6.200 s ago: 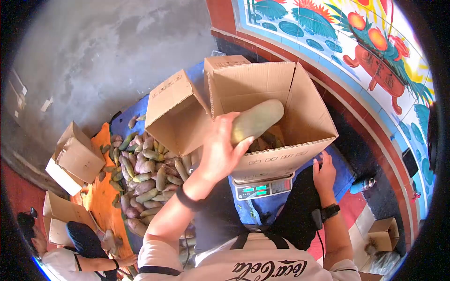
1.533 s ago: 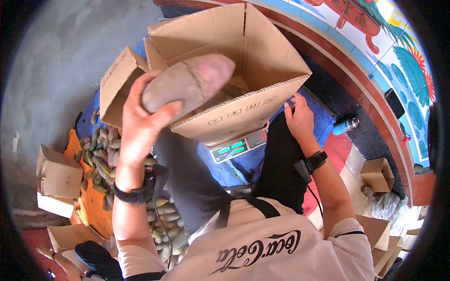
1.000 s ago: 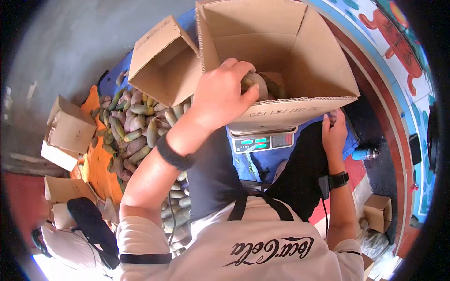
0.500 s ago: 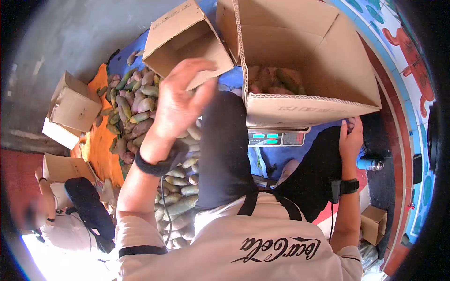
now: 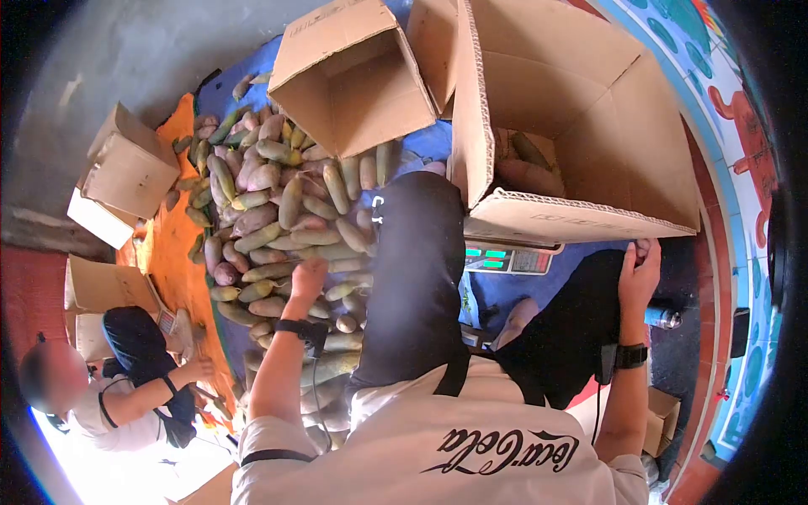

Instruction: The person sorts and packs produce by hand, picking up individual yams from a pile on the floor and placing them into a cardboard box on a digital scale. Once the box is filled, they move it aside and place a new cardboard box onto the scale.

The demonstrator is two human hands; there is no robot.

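Observation:
My left hand [image 5: 309, 279] is low over a large pile of green and purplish long radishes [image 5: 252, 220] on the floor. Its fingers look curled, and whatever they hold is hidden. By the near right corner of a big open cardboard box [image 5: 581, 220] is my right hand [image 5: 640, 273], its fingers bent around something small and pinkish that I cannot make out. Inside this box lie several radishes [image 5: 530, 174]. The box rests on a digital scale [image 5: 509, 259] with a lit green display, between my knees.
Another cardboard box [image 5: 353, 84] lies on its side behind the pile, mouth towards me. More boxes [image 5: 126, 172] stand at left, beside an orange sheet [image 5: 181, 244]. A person [image 5: 109, 387] sits at lower left. A blue bottle [image 5: 662, 317] is at right.
My left hand has come down and nearer to me, from in front of the lying box to the radish pile. My right hand stays by the box corner. The view has shifted slightly.

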